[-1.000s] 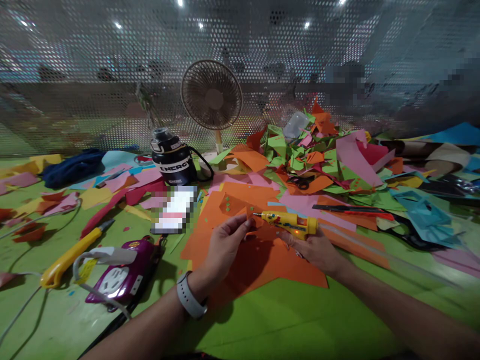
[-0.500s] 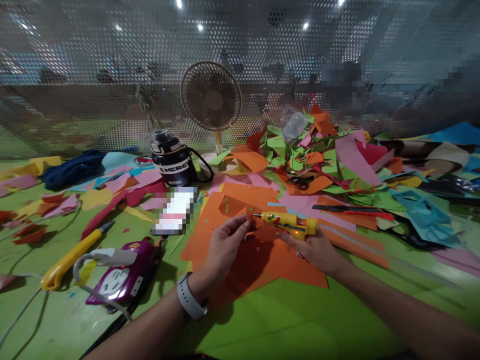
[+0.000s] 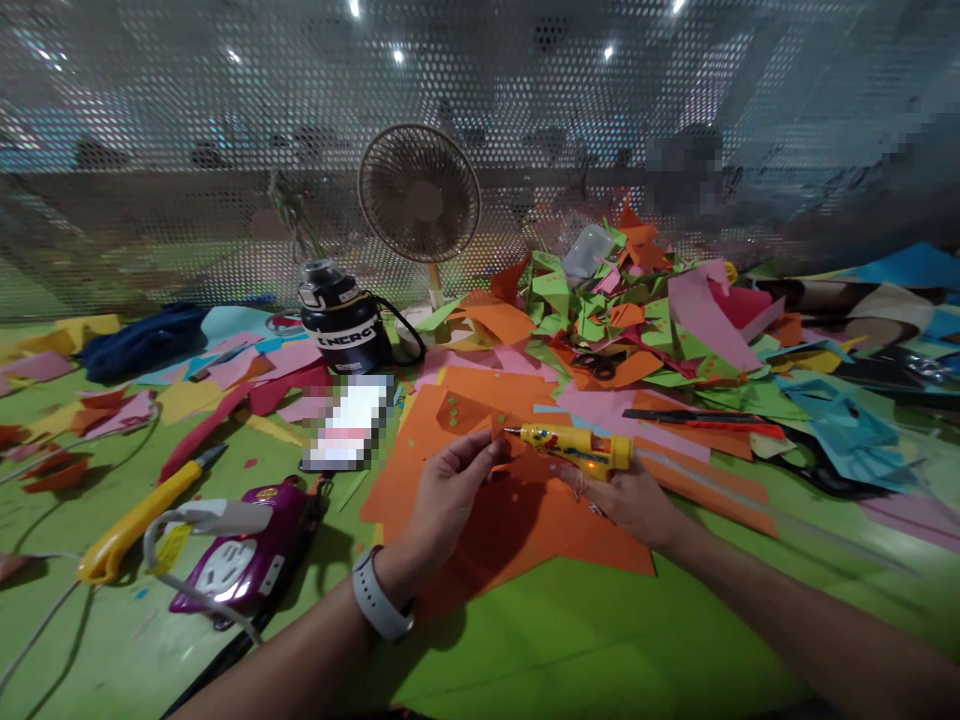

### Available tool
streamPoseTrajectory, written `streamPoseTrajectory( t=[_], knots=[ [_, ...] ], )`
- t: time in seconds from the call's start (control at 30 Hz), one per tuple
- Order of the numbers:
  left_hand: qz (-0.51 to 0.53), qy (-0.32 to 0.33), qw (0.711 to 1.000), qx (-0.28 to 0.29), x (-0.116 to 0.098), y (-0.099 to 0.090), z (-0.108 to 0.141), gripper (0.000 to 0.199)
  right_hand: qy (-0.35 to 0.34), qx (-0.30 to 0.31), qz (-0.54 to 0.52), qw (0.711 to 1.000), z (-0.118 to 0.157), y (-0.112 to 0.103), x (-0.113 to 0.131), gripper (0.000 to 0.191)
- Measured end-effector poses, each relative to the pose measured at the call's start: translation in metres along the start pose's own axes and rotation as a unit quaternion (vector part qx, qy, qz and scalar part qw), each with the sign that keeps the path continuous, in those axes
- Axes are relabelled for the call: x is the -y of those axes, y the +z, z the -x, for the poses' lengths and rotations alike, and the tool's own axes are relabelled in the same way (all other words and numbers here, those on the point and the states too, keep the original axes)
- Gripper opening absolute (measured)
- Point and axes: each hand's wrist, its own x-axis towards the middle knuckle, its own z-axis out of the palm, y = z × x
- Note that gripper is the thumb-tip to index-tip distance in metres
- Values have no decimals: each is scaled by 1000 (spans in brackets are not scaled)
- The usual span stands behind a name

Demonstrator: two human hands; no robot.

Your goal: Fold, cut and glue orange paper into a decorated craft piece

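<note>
My right hand point(image 3: 634, 500) grips a yellow hot glue gun point(image 3: 576, 448), nozzle pointing left. Its tip nearly touches a small orange paper piece point(image 3: 497, 428) pinched between the fingertips of my left hand point(image 3: 448, 490), which wears a white watch point(image 3: 373, 594). Both hands hover over a large orange paper sheet point(image 3: 517, 520) lying on the green table.
A heap of coloured paper scraps point(image 3: 637, 310) with black scissors point(image 3: 596, 363) rises behind. A black bottle point(image 3: 346, 325), a small fan point(image 3: 420, 195), a yellow cutter point(image 3: 135, 520), a purple power strip point(image 3: 244, 555) and a red-black knife point(image 3: 705, 418) lie around. Perforated metal screen at the back.
</note>
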Motion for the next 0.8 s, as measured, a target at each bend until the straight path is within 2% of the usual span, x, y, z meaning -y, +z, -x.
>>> streamPoseTrajectory(
  t=[0.17, 0.33, 0.4, 0.5, 0.67, 0.8],
  knots=[
    [6, -3, 1000, -2, -1, 0, 0, 29, -34, 26, 42, 998, 1, -9, -3, 22],
    [5, -2, 1000, 2, -1, 1, 0, 31, -24, 31, 12, 999, 2, -3, 4, 28],
    [5, -4, 1000, 3, -1, 1, 0, 31, -30, 32, 9, 999, 1, -1, 4, 24],
    [2, 0, 1000, -1, 0, 0, 0, 29, -39, 37, 19, 998, -1, -1, -3, 15],
    [-2, 2, 1000, -1, 0, 0, 0, 25, -19, 20, 42, 999, 1, 0, -17, 21],
    [-7, 7, 1000, -1, 0, 0, 0, 25, -22, 23, 31, 999, 3, -5, -14, 23]
  ],
)
